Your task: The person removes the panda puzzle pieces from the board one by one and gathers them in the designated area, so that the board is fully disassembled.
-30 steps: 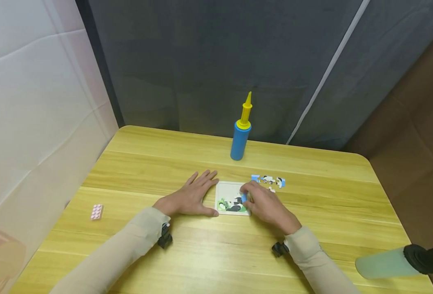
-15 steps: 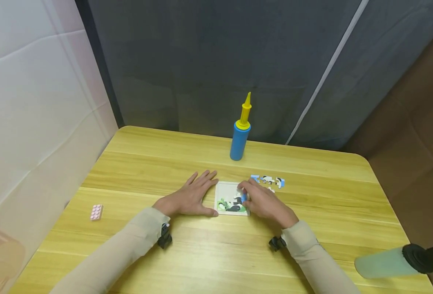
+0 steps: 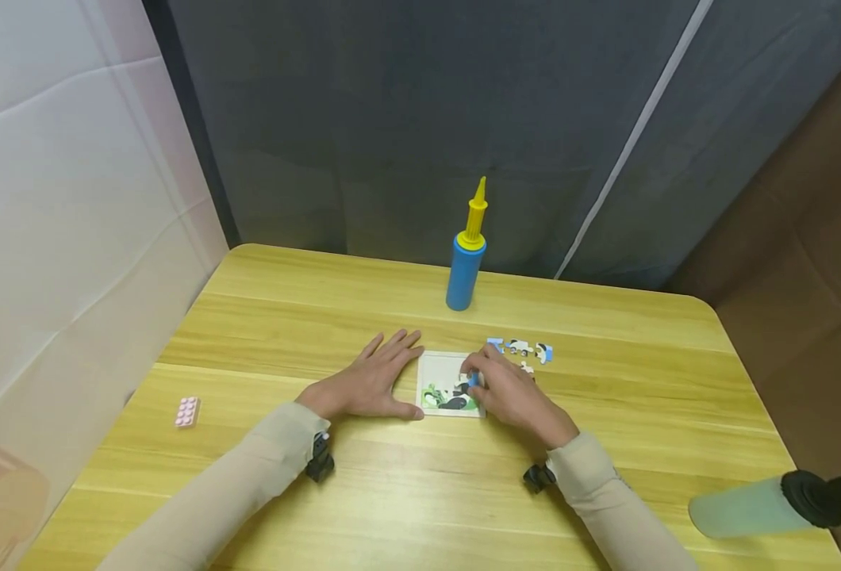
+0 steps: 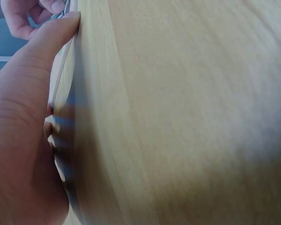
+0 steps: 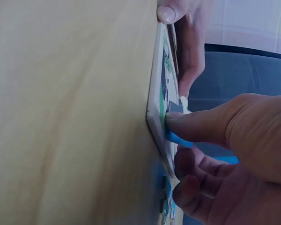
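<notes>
A small white puzzle tray [image 3: 438, 370] lies on the wooden table [image 3: 320, 317], its lower rows filled with green, black and white pieces. My left hand [image 3: 374, 385] rests flat on the table at the tray's left edge, fingers straight, thumb at the lower left corner. My right hand [image 3: 472, 379] pinches a blue puzzle piece [image 3: 473, 381] over the tray's right side. In the right wrist view the thumb [image 5: 201, 124] presses that blue piece [image 5: 178, 138] against the tray [image 5: 155, 112]. Several loose pieces [image 3: 520, 349] lie just beyond the right hand.
A blue pump with a yellow nozzle [image 3: 466, 266] stands upright behind the tray. A pink toy brick [image 3: 188, 411] lies at the left. A pale green bottle with a black cap [image 3: 749, 507] lies at the table's front right corner. Dark curtain behind, white wall on the left.
My right hand has shifted slightly left and away from me with the blue piece, staying over the tray. The left hand has not moved.
</notes>
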